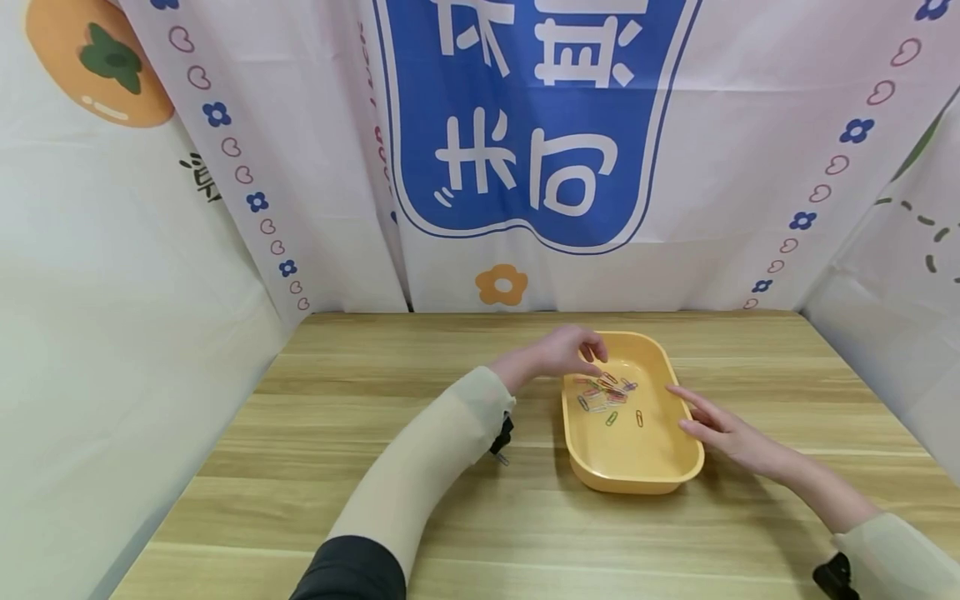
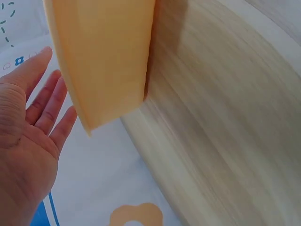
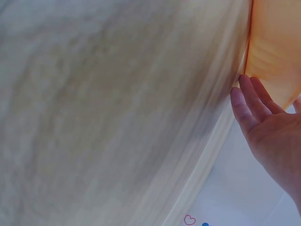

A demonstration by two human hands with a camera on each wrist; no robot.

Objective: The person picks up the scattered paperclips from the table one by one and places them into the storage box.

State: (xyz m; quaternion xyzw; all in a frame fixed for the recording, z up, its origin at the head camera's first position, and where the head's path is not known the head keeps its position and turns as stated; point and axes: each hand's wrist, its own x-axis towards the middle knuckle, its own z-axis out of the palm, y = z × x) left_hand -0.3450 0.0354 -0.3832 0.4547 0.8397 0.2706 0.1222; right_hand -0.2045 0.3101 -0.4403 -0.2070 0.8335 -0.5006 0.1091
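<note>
A yellow plastic tub (image 1: 637,458) with rounded corners stands on the wooden table. Inside, mostly in its left and middle part, lies a loose heap of colourful paper clips (image 1: 611,392). My left hand (image 1: 566,352) reaches over the tub's left rim, with loosely bent fingers above the clips. In the left wrist view that hand (image 2: 35,127) shows thumb and fingers apart, nothing between them, beside the tub's outer wall (image 2: 103,56). At the right side, my right hand (image 1: 735,433) rests its fingers against the tub; the right wrist view shows these fingers (image 3: 254,99) extended along the wall.
The wood-grain table (image 1: 360,400) runs back to a white printed curtain (image 1: 480,275) with a blue panel. More white cloth hangs at both sides. A dark strap piece (image 1: 502,435) hangs below my left sleeve.
</note>
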